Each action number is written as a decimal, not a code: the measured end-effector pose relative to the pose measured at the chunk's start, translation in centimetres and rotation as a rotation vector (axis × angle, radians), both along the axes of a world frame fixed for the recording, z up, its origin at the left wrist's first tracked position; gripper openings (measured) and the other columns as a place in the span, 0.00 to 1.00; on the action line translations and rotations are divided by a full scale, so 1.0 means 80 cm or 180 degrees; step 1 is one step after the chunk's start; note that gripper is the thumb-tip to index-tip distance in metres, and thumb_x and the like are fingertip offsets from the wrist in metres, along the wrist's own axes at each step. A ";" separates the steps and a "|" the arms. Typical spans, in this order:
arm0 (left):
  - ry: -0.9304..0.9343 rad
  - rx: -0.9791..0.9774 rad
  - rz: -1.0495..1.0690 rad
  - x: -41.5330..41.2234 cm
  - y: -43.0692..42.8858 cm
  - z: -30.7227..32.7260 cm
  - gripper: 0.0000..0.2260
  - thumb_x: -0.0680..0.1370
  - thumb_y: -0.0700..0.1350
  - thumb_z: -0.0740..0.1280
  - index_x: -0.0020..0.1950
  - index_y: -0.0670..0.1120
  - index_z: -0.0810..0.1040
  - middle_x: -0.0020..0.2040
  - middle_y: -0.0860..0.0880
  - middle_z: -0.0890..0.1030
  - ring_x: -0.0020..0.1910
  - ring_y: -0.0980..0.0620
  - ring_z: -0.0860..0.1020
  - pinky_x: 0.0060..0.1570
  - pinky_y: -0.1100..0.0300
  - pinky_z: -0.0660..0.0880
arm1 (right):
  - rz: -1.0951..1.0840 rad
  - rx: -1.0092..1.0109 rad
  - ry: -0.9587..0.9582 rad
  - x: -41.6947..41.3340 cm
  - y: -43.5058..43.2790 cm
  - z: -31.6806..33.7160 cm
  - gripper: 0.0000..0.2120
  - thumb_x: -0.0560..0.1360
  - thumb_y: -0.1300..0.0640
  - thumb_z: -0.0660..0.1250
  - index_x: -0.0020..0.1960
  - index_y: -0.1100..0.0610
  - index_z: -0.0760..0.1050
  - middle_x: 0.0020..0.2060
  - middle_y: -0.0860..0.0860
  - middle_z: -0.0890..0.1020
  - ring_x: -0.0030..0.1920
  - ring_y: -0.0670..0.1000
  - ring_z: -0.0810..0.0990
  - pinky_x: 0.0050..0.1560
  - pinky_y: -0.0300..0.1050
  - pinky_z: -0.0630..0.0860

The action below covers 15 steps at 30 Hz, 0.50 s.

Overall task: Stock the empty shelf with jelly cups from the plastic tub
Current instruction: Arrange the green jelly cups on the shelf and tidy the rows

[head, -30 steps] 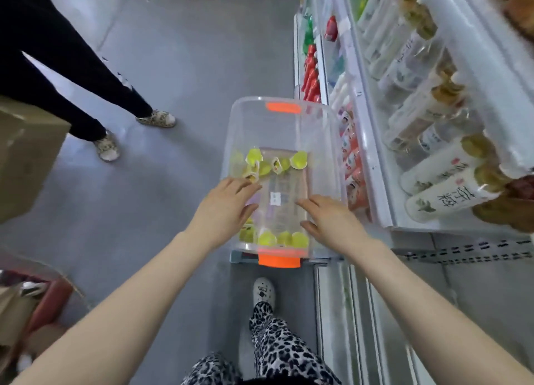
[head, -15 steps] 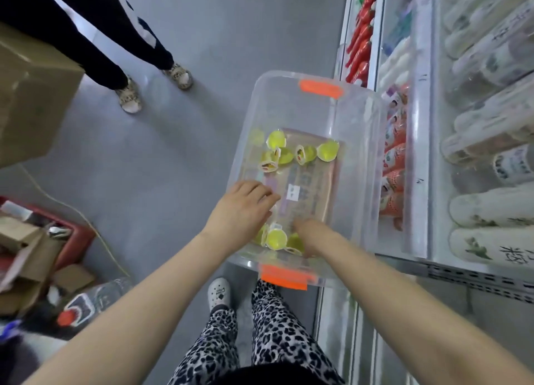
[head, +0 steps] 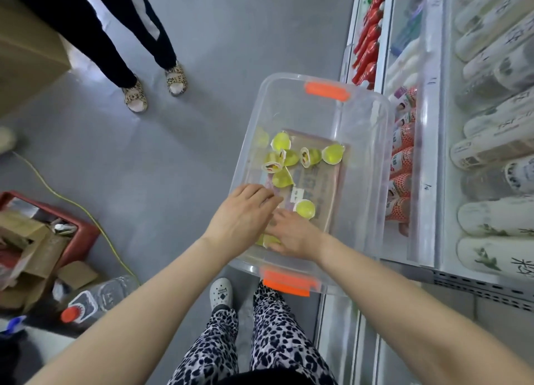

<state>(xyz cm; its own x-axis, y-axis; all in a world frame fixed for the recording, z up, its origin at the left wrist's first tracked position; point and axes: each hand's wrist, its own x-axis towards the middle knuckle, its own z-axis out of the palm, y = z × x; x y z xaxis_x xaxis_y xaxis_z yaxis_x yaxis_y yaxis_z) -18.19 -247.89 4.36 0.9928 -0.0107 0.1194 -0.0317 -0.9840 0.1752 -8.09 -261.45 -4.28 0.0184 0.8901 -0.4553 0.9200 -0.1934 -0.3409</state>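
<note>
A clear plastic tub [head: 384, 153] with orange handles sits in front of me, against the shelving. Several yellow-green jelly cups [head: 281, 140] lie scattered on its far bottom, and one cup [head: 305, 208] rests just beyond my hands. My left hand [head: 242, 214] reaches over the near left rim with its fingers stretched towards the middle. Lower in the tub is my right hand [head: 291, 234]; its fingertips are hidden under the left hand. A couple of cups [head: 267, 240] show beneath both hands.
Shelves [head: 433, 159] of white and red-netted bottles run along the right. A person's legs [head: 121, 46] stand at the upper left, beside a cardboard box [head: 26, 52]. A red crate [head: 83, 234], a large water bottle [head: 98, 298] and a yellow cable [head: 86, 211] lie on the floor at left.
Both hands have gone deeper into the near end of the tub and come together, the right sliding left under the left. The view has tilted further down.
</note>
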 end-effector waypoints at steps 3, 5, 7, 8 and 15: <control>0.0012 -0.0021 -0.0001 0.001 0.001 0.000 0.16 0.72 0.42 0.71 0.60 0.45 0.79 0.52 0.47 0.80 0.52 0.44 0.77 0.56 0.52 0.70 | 0.0186 -0.0287 -0.0002 0.000 0.007 -0.014 0.24 0.72 0.40 0.62 0.67 0.43 0.70 0.65 0.58 0.71 0.61 0.63 0.72 0.54 0.62 0.75; 0.0035 0.0010 0.0006 0.002 0.000 0.001 0.16 0.72 0.41 0.71 0.59 0.45 0.79 0.51 0.47 0.80 0.52 0.44 0.78 0.56 0.51 0.71 | 0.0156 -0.0301 -0.0070 0.006 0.013 -0.007 0.23 0.75 0.44 0.62 0.69 0.45 0.68 0.68 0.57 0.68 0.60 0.63 0.72 0.56 0.59 0.74; 0.0039 0.0044 0.0036 0.003 -0.001 0.002 0.15 0.72 0.40 0.71 0.59 0.44 0.79 0.51 0.46 0.80 0.51 0.43 0.78 0.55 0.51 0.72 | -0.0109 -0.0248 -0.0217 0.021 0.011 -0.003 0.21 0.78 0.54 0.58 0.71 0.47 0.66 0.71 0.57 0.63 0.59 0.63 0.72 0.56 0.58 0.73; 0.0039 0.0048 0.0045 0.003 -0.002 0.003 0.15 0.73 0.41 0.70 0.59 0.44 0.79 0.51 0.47 0.80 0.51 0.43 0.78 0.56 0.51 0.72 | -0.0289 -0.0289 -0.0321 0.034 0.007 -0.001 0.21 0.78 0.59 0.57 0.71 0.50 0.66 0.72 0.58 0.61 0.60 0.63 0.71 0.56 0.57 0.73; 0.0145 0.0073 0.0060 0.005 -0.003 0.005 0.16 0.72 0.41 0.71 0.59 0.45 0.78 0.52 0.48 0.79 0.53 0.44 0.77 0.58 0.54 0.67 | -0.1296 -0.0587 -0.0587 0.062 0.007 0.025 0.19 0.79 0.56 0.58 0.70 0.55 0.67 0.65 0.59 0.71 0.65 0.61 0.69 0.62 0.54 0.68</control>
